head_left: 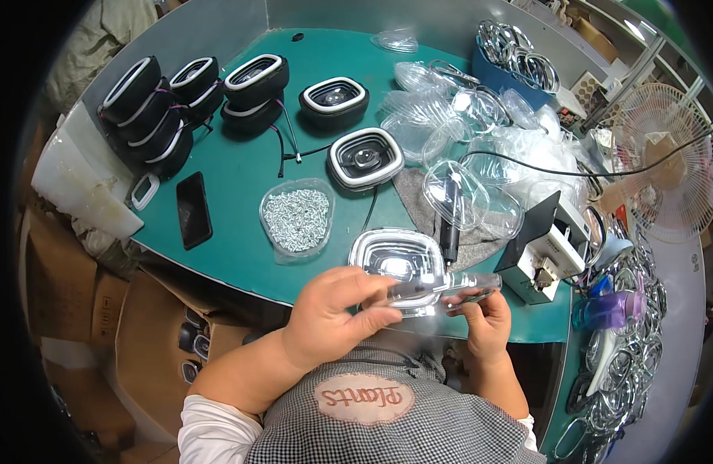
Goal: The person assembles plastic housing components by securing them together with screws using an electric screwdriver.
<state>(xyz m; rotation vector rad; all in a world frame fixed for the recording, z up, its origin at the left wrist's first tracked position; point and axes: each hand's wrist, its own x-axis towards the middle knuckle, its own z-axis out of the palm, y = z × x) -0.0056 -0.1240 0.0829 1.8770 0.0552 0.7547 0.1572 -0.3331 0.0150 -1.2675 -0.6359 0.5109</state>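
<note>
Close to my body, above the table's front edge, my left hand [337, 308] pinches a clear plastic cover [418, 292] between thumb and fingers. The cover is seen nearly edge-on and reaches across toward my right hand [486, 325]. That hand is closed on a thin, shiny chrome ring [474, 297] by the cover's right end; whether it grips the cover too, I cannot tell. Just beyond both hands lies a rounded lamp unit [398, 255] with a clear, reflective front. A black cylindrical screwdriver [449, 232] stands or hangs right of the lamp, partly behind clear covers.
A tub of screws [297, 220] and a phone [193, 210] lie left. Black lamp housings [335, 100] stand behind, some stacked. Clear covers [418, 116] pile up at back right, near a blue bin [486, 68] of chrome rings. A control box [543, 251] and fan [666, 158] stand right.
</note>
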